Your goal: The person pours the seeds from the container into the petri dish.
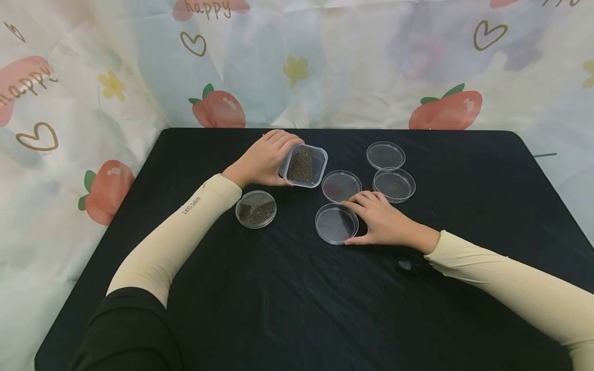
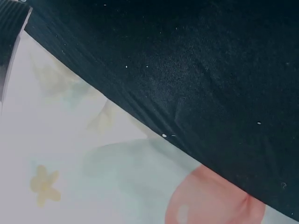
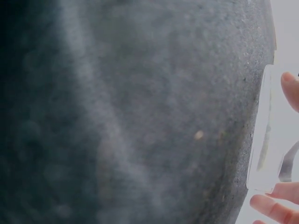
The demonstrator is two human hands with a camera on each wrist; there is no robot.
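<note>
My left hand [image 1: 269, 158] grips a clear square plastic tub [image 1: 320, 154] by its left side. The tub is tilted, and brown grainy material [image 1: 300, 166] lies in it. At the middle of the table, my right hand [image 1: 381, 220] holds a clear petri dish [image 1: 331, 226] by its right edge, thumb at the near side and fingers at the far side. Below the left wrist sits another petri dish [image 1: 257, 219] with brown grains in it. The left hand is out of the left wrist view. At the right edge of the right wrist view, fingers [image 3: 275, 207] touch clear plastic.
Behind the held dish lies a clear dish [image 1: 341, 178]. Two more, a far dish [image 1: 386, 150] and a nearer dish [image 1: 394, 190], overlap at the right. A small dark shiny object [image 1: 405, 265] lies near the right sleeve. Black cloth [image 1: 287, 309] covers the table; a printed curtain [image 1: 325, 67] hangs behind.
</note>
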